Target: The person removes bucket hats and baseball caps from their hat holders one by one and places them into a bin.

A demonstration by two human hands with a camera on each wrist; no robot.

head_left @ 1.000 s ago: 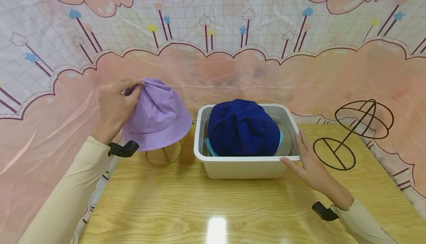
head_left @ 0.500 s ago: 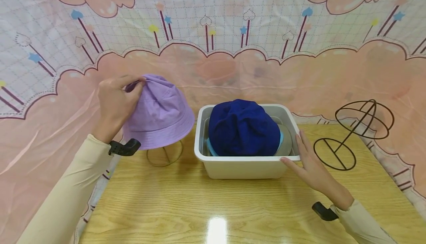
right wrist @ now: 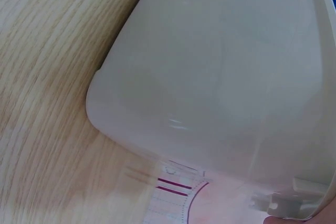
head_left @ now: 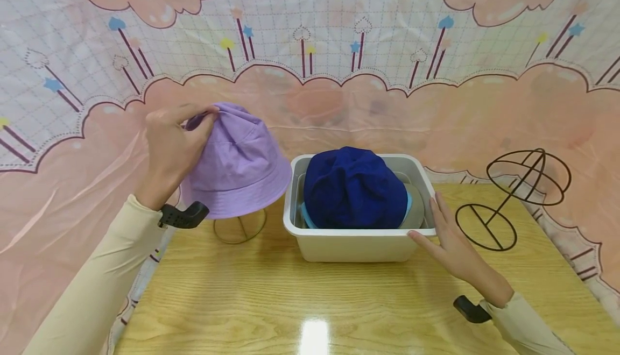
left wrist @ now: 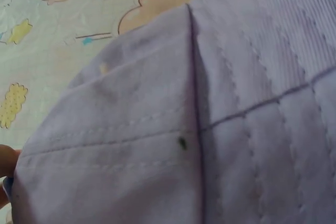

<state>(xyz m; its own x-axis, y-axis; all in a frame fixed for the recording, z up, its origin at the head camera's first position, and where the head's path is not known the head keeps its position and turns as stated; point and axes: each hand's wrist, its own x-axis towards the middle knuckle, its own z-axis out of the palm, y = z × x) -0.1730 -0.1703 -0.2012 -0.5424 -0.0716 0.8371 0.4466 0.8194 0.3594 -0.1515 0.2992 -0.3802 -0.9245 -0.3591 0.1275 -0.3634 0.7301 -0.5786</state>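
My left hand [head_left: 174, 153] pinches the crown of a purple bucket hat [head_left: 237, 167] between thumb and fingers. The hat hangs brim down over a wire hat stand [head_left: 239, 229], whose upper part it hides. In the left wrist view the hat's stitched brim and crown [left wrist: 110, 182] fill most of the picture, with fingertips at the left edge. My right hand [head_left: 455, 247] rests on the right front corner of a white plastic bin [head_left: 353, 247], fingers extended along its side and thumb at the front rim. The bin's wall [right wrist: 220, 77] fills the right wrist view.
Inside the bin lies a dark blue hat [head_left: 353, 188] with a light blue edge, over a grey-beige one [head_left: 414, 204]. A bare black wire hat stand [head_left: 499, 210] is to the bin's right. Behind the wooden table [head_left: 242, 301] hangs a patterned cloth [head_left: 339, 97].
My left hand has raised the purple hat slightly and shifted it right, so its brim now reaches the bin's left edge in the head view. The right hand stays at the bin.
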